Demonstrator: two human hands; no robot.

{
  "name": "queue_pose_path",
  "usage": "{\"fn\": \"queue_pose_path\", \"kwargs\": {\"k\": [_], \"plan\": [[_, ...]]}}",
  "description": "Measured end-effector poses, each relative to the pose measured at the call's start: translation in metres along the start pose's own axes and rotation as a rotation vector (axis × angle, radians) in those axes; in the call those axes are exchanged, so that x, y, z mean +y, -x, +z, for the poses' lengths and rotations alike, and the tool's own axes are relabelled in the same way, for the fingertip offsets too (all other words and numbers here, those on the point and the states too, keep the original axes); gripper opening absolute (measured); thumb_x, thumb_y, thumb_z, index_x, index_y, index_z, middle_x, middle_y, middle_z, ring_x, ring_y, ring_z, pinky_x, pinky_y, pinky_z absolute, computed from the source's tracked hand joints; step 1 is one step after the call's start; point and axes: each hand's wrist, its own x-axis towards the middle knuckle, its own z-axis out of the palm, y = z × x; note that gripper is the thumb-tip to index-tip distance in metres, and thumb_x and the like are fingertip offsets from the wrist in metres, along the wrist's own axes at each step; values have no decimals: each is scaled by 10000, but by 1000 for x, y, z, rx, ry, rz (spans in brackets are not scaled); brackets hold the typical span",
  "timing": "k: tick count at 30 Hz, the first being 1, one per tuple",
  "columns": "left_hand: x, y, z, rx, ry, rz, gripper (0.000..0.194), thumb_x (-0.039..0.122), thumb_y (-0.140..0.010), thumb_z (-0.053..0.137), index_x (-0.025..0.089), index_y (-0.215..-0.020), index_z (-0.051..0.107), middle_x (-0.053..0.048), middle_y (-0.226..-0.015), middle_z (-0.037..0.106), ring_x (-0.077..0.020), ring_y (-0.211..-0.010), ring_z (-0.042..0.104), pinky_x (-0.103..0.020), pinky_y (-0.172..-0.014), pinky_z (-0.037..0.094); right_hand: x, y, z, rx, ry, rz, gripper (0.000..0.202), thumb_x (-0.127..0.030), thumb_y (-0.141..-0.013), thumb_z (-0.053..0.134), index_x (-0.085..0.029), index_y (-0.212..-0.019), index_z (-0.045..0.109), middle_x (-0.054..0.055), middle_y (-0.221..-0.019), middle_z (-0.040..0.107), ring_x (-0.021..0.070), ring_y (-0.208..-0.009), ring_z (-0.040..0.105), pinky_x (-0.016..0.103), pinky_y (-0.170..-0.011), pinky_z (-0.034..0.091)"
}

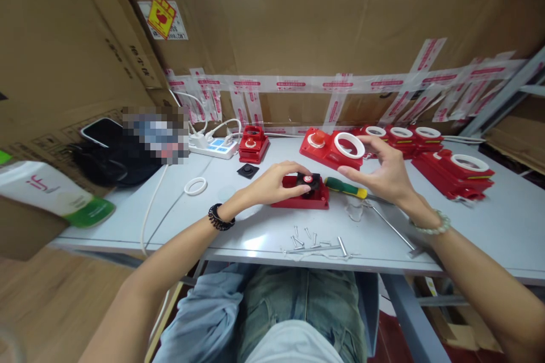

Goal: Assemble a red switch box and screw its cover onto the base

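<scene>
My left hand (289, 178) pinches a black square part (309, 181) with a round red-and-white label. That part sits over a shallow red housing (283, 197) lying on the table. My right hand (387, 173) curves round the right end of a red cover (326, 154), thumb at its front edge and fingers at the back. The cover carries an orange-red knob (317, 138) and a white ring (349, 146). Between my hands lies a green-and-yellow screwdriver (346, 188). Several screws (309, 237) and a metal T-shaped tool (340, 247) rest near the front edge.
More red units with white rings (453, 173) stand at the right. A small red unit (253, 144), a black square piece (247, 171), a loose white ring (195, 186) and a power strip (217, 147) are left. A white-green tube (55, 193) lies far left. Cardboard (298, 22) rises behind.
</scene>
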Motion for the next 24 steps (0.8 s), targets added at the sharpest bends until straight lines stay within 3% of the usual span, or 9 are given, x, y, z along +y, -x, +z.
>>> {"fn": "queue_pose_path", "kwargs": {"k": [24], "plan": [[-2, 2, 5, 35, -55, -14, 251, 403, -890, 631, 204, -1043, 635, -52, -1074, 702, -209, -1024, 600, -382, -959, 450, 1, 0, 0, -9, 14, 3, 539, -464, -648, 810, -179, -1072, 639, 95, -1009, 734, 262, -895, 697, 425, -798, 568]]}}
